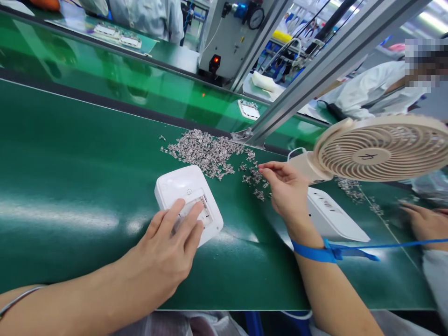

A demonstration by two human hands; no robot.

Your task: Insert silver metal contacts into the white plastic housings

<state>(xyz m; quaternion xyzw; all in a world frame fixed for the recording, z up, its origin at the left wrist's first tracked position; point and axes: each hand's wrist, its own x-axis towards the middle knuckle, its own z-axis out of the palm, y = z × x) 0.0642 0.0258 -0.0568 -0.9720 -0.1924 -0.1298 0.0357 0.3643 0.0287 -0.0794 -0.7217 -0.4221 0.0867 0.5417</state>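
Observation:
My left hand [171, 247] grips a white plastic housing [182, 184] on the green work surface. Its fingertips reach over and into the housing's open rectangular recess [206, 212], and the thumb is hidden. Small silvery metal pieces [201, 151] lie heaped just beyond the housing. At the right fringe of this heap is my right hand [285, 186], thumb and forefinger pinched together among scattered pieces. Whether a piece sits between those fingertips is too small to make out. A blue wrist strap [315, 252] circles my right wrist.
A second white housing [336, 217] lies right of my right wrist, below a beige fan [381, 149]. A metal post [301, 70] slants up from the surface's far edge. At the far right, a co-worker's hand [425, 221] is near more metal pieces [350, 189].

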